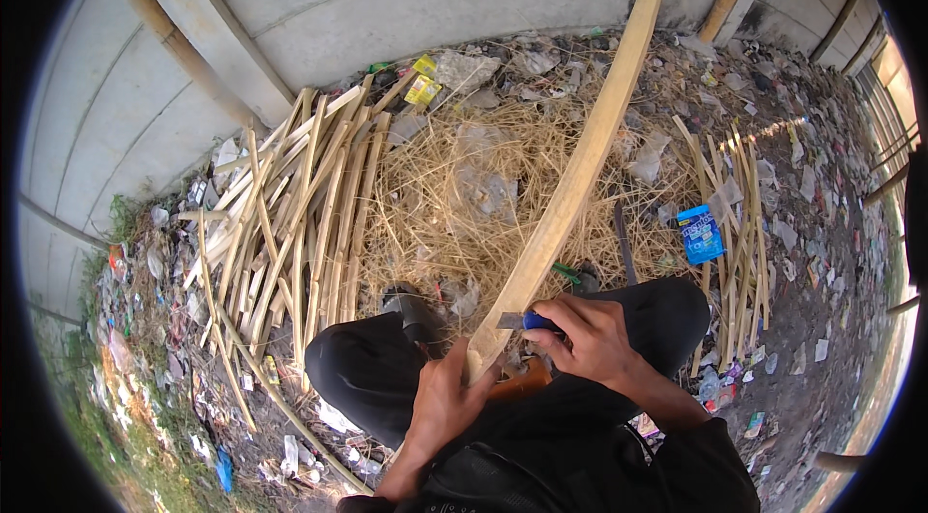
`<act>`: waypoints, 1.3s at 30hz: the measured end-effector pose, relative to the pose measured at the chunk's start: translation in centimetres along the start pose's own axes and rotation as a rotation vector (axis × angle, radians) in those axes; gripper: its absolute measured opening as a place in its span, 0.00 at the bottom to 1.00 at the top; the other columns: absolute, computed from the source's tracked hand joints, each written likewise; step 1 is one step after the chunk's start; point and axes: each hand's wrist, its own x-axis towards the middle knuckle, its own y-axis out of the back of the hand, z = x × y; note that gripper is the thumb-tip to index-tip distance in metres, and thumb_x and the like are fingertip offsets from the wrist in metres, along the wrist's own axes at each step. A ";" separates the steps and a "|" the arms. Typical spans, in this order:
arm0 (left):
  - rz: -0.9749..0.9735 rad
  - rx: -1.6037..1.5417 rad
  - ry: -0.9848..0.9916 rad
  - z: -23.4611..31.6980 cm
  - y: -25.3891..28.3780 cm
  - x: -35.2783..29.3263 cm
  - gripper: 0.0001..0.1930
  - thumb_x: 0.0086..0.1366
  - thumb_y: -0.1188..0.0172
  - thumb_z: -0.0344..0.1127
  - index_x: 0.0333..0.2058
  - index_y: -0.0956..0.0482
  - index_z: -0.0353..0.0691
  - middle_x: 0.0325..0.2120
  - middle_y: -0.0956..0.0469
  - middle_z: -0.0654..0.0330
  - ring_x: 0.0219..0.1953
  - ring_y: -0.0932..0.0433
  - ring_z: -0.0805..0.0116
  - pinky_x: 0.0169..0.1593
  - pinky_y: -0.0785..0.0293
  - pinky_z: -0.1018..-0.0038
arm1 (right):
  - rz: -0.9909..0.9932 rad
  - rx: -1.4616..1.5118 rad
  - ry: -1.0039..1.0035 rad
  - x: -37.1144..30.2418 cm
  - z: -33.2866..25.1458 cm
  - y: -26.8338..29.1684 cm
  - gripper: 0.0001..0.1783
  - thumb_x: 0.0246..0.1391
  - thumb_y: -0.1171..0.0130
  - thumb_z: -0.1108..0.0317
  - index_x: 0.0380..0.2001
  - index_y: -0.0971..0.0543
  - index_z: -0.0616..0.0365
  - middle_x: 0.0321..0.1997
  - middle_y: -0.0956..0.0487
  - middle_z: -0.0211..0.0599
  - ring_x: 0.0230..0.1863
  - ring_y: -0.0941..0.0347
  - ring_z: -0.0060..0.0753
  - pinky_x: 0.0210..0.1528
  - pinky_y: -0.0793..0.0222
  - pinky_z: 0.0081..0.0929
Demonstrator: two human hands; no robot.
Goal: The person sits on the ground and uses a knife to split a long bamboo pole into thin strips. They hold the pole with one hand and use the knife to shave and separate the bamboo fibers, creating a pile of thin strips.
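Bamboo strip, extending toward one o'clock: left hand, fingers grasping near end; right hand, fingers clasping blue-handled knife; apparently shaving step, next stroke wanting steady hold.

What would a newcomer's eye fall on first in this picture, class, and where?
Probably the long pale strip, slanting from the left grip toward the upper right. Next, the blue-handled blade in the right grip, then the stick pile at left and blue packet at right.
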 end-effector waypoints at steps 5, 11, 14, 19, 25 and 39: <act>-0.051 0.088 -0.015 -1.1 0.3 -1.6 0.16 0.69 0.33 0.40 0.43 0.21 0.30 0.22 0.20 0.43 0.26 0.16 0.46 0.30 0.25 0.61 | 0.299 -0.088 -0.198 1.0 3.1 2.1 0.12 0.63 0.33 0.64 0.44 0.19 0.60 0.35 0.16 0.42 0.30 0.18 0.45 0.31 0.22 0.36; -0.188 0.039 0.089 -1.9 1.2 -2.2 0.21 0.67 0.31 0.46 0.44 0.20 0.30 0.23 0.19 0.41 0.28 0.16 0.42 0.34 0.22 0.56 | 0.349 -0.072 -0.319 1.7 4.8 5.4 0.14 0.67 0.38 0.64 0.44 0.21 0.65 0.32 0.18 0.45 0.29 0.19 0.45 0.32 0.25 0.34; -0.147 -0.056 0.076 -1.7 1.5 -1.2 0.22 0.67 0.30 0.47 0.46 0.19 0.31 0.22 0.19 0.44 0.25 0.16 0.47 0.33 0.23 0.60 | 0.251 0.031 -0.389 0.4 2.9 4.6 0.14 0.68 0.39 0.62 0.45 0.22 0.65 0.33 0.18 0.45 0.30 0.19 0.43 0.32 0.25 0.34; -0.157 -0.247 0.065 -2.8 1.2 -0.1 0.22 0.70 0.32 0.47 0.47 0.19 0.31 0.22 0.20 0.52 0.24 0.21 0.67 0.33 0.25 0.68 | 0.016 0.159 -0.170 -1.5 1.0 1.0 0.16 0.65 0.35 0.59 0.45 0.22 0.60 0.36 0.18 0.40 0.28 0.19 0.44 0.30 0.23 0.35; -0.230 -0.440 0.011 -2.3 0.0 0.7 0.20 0.73 0.35 0.46 0.49 0.19 0.31 0.25 0.21 0.59 0.30 0.28 0.77 0.37 0.27 0.71 | -0.025 0.144 0.028 -1.6 0.4 -1.5 0.18 0.60 0.30 0.58 0.45 0.22 0.57 0.35 0.19 0.37 0.28 0.18 0.40 0.27 0.23 0.32; -0.216 -0.162 0.067 -0.5 0.6 0.2 0.22 0.76 0.40 0.46 0.51 0.22 0.28 0.28 0.18 0.56 0.32 0.23 0.74 0.38 0.24 0.70 | -0.002 0.060 0.010 -0.9 -0.5 -0.9 0.16 0.60 0.31 0.56 0.44 0.19 0.54 0.33 0.17 0.32 0.27 0.18 0.34 0.25 0.24 0.29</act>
